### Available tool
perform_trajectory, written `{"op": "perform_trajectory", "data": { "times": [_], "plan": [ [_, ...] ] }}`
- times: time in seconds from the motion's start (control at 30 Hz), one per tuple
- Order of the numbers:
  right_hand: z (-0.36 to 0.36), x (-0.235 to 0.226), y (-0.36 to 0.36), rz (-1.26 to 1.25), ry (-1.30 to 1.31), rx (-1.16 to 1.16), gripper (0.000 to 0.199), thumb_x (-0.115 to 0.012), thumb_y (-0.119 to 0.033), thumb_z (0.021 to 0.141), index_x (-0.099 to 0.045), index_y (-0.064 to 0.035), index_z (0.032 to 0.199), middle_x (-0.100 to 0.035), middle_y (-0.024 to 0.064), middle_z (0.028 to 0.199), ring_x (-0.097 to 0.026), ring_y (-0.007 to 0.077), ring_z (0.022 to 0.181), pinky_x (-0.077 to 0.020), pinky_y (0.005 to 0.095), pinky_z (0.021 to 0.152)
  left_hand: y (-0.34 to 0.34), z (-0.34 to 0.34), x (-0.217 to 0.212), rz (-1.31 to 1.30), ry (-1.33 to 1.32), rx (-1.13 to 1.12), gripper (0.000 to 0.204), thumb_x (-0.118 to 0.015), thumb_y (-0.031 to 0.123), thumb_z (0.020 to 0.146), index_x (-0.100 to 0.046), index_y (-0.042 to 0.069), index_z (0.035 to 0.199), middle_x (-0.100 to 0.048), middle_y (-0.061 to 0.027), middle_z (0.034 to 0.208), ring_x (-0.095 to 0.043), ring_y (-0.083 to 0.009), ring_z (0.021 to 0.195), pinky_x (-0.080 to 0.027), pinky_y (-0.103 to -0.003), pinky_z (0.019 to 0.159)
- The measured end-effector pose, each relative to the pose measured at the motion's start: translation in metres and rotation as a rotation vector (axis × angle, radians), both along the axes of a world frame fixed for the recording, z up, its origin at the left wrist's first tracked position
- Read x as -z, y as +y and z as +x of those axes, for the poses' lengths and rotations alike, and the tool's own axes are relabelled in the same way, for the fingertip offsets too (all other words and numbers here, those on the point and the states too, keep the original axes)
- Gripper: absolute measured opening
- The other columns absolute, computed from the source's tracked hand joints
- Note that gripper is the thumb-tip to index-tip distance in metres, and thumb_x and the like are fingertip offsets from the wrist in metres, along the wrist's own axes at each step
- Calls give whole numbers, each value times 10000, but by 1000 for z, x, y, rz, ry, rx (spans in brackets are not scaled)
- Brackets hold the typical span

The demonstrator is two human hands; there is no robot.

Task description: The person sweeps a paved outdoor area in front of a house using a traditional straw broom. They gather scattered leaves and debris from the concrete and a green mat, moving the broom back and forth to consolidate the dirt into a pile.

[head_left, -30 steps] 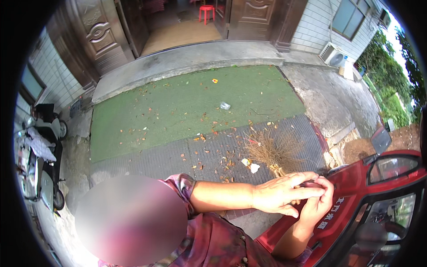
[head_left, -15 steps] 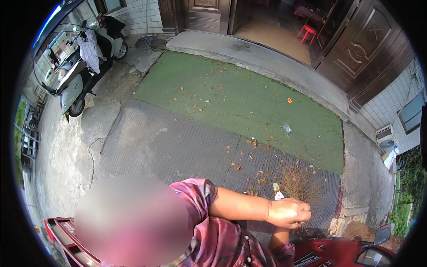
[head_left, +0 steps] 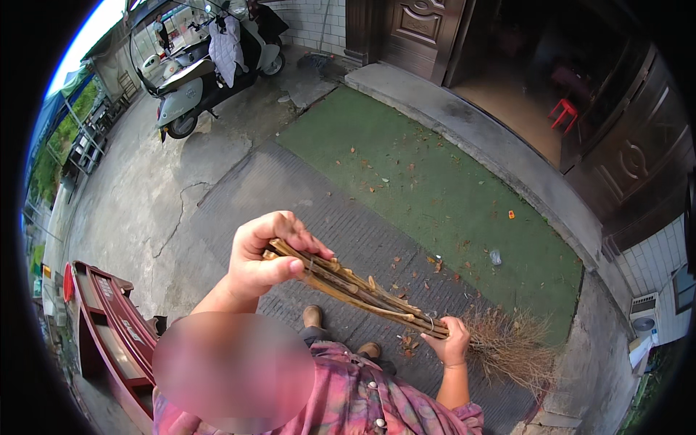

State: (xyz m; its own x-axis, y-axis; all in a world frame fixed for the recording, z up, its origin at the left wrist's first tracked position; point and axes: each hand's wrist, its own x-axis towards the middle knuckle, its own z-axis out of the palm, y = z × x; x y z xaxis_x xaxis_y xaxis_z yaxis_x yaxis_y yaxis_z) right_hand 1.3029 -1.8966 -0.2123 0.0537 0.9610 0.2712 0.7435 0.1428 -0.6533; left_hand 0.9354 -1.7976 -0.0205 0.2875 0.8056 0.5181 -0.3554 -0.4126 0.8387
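Observation:
A twig broom [head_left: 362, 291] lies slantwise across my front, its handle a bundle of bare sticks bound together. At the upper left end of that handle is my left hand [head_left: 270, 250], its thumb below and fingers over the top, closed round the sticks. My right hand [head_left: 451, 342] grips the handle lower down, just above the bristles. The brushy head [head_left: 511, 348] of fine brown twigs spreads out to the right, over the edge of the ribbed grey mat [head_left: 290, 190]. Dry leaves [head_left: 407, 344] lie on the mat beneath the handle.
A green mat [head_left: 406, 167] with scattered leaves and a crumpled clear plastic piece [head_left: 495, 257] runs along a concrete step [head_left: 464, 109]. Beyond the step is a doorway with a red stool [head_left: 563, 112]. A scooter [head_left: 210, 72] stands far left; a dark red vehicle [head_left: 116, 326] is near left.
My left hand, close by the right before, is now at the handle's far left end. The broom's handle has come into view, and the whole view has swung left.

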Motion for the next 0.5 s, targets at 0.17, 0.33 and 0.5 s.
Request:
{"op": "perform_trajectory", "data": {
  "times": [0.17, 0.33, 0.5],
  "plan": [
    [-86, -47, 52, 62, -30, -342, 433, -843, -300, 558, -569, -55, 786, -612, 109, 770, -623, 319, 697, -509, 396, 611, -48, -119, -14, -5, -43, -343, 211, -677, 114, 785, -517, -9, 845, -555, -132, 851, -649, -299, 805, -566, -456, 778],
    [-216, -73, 99, 157, 101, -647, 396, -803, -241, 571, -556, -61, 823, -608, 115, 763, -624, 320, 739, -507, 387, 642, -132, -206, -76, 246, 137, -726, 311, -642, 253, 804, -490, -7, 885, -495, -133, 858, -598, -257, 795, -510, -310, 713],
    [-337, -56, 143, 161, 282, -962, 362, -781, -181, 582, -514, -58, 794, -580, 116, 751, -595, 330, 736, -481, 403, 660, -201, -261, -116, 564, 470, -898, 306, -569, 274, 800, -488, 4, 918, -446, -140, 863, -445, -222, 813, -386, -345, 757]
  ]
}}
